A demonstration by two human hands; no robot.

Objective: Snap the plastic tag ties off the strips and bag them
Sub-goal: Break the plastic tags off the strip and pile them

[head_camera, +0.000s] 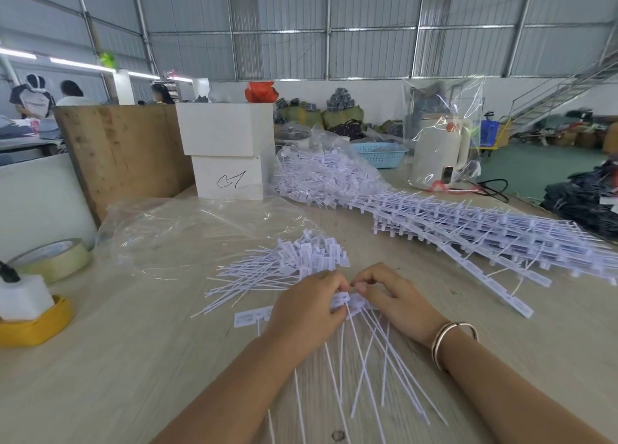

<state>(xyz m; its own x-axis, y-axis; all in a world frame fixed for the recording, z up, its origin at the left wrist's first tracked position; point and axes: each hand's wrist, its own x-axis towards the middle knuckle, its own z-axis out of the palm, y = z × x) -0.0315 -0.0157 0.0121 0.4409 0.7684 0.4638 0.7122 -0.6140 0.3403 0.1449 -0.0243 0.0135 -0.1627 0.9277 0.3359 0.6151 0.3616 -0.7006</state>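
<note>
My left hand (307, 310) and my right hand (391, 296) meet at the middle of the wooden table, both with fingers curled onto a strip of white tag ties (351, 305) whose thin tails fan toward me. A loose pile of separated tag ties (287, 266) lies just beyond my hands. Stacked full strips (485, 233) stretch along the right side. A clear plastic bag (187, 229) lies flat at the left, and another clear bag stuffed with ties (321, 172) sits farther back.
Tape roll (53, 259) and a yellow holder with a white block (30, 316) sit at the left edge. White boxes (227, 152), a wooden board (123, 149), a blue basket (381, 152) and a bagged kettle (441, 152) stand behind. People work far left.
</note>
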